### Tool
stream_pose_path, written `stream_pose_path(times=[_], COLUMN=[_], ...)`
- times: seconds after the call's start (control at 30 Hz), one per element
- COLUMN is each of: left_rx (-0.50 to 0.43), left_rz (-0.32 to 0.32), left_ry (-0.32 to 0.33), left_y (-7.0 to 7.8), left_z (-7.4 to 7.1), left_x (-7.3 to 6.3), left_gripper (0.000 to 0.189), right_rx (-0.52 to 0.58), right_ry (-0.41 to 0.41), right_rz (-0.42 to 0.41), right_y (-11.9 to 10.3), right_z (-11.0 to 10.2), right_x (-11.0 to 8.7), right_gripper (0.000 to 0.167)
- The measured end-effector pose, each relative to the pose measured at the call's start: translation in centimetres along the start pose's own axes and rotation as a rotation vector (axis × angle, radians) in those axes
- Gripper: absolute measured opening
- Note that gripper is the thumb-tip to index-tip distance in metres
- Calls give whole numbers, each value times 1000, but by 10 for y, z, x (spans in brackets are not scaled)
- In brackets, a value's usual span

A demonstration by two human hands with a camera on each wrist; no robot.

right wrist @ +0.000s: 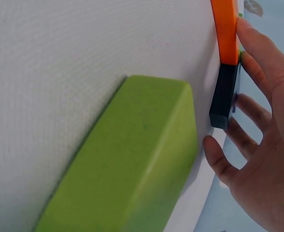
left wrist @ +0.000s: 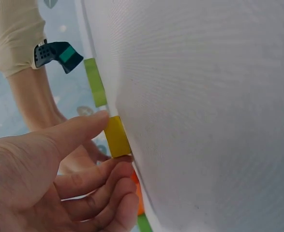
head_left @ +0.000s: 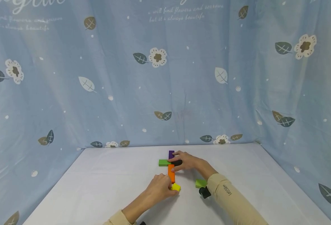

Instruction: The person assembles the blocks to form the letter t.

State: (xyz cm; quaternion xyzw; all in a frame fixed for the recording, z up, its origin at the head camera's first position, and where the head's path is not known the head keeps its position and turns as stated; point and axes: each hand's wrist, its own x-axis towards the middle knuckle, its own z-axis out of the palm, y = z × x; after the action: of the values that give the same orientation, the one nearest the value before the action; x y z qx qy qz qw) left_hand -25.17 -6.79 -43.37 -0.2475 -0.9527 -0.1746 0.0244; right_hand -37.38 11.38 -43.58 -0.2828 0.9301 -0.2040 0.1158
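My left hand (head_left: 160,186) pinches a small yellow block (head_left: 176,187) between thumb and index finger, close to the near end of an orange block (head_left: 171,173). In the left wrist view the yellow block (left wrist: 117,137) stands out at the fingertips. Spread over the far blocks is my right hand (head_left: 190,161), its thumb at the orange block (right wrist: 225,31) and its other fingers lightly bent. Under that hand a black block (head_left: 177,162) extends right, partly covered. Opposite it lies a green block (head_left: 163,162), with a purple block (head_left: 171,154) beyond, forming a cross with the orange one.
A lighter green block (head_left: 200,183) lies on the white table (head_left: 103,184) beside the right forearm. A black wrist camera (head_left: 204,192) sits at the right sleeve. Behind the table hangs a blue patterned curtain (head_left: 120,93).
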Motion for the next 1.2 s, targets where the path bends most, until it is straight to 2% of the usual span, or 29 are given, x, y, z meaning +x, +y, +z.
stream_pose_path(times=[0.77, 1.2], left_rx=[-21, -31], left_rz=[16, 2], left_ry=[18, -1], left_y=[-3, -2], left_z=[0, 0], left_x=[1, 3], left_gripper=[38, 38], right_rx=[-12, 6], right_ry=[-6, -9], right_rz=[0, 6], right_y=[0, -2], right_z=[1, -1], right_x=[1, -1], right_gripper=[55, 55])
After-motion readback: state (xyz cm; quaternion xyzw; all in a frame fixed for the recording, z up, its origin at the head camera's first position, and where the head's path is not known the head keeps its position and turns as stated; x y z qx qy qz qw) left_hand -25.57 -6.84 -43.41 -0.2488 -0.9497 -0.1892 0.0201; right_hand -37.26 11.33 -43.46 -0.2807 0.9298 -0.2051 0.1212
